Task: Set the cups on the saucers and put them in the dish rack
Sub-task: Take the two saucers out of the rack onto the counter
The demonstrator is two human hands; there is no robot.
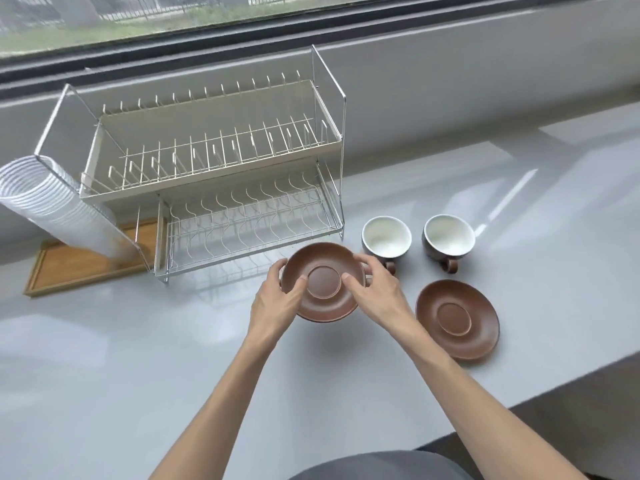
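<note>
A brown saucer (323,268) is held a little above the grey counter, in front of the dish rack (214,157). My left hand (277,303) grips its left rim and my right hand (377,292) grips its right rim, thumbs on top. A second brown saucer (457,318) lies flat on the counter to the right. Behind it stand two cups with white insides and brown handles: the left cup (386,240) just behind my right hand, the right cup (448,239) apart from it. Both tiers of the wire rack hold nothing.
A stack of white ribbed cups (52,209) leans on a wooden tray (69,265) left of the rack. A raised grey ledge (450,109) and a window run along the back. The counter's front edge (554,386) drops off at lower right.
</note>
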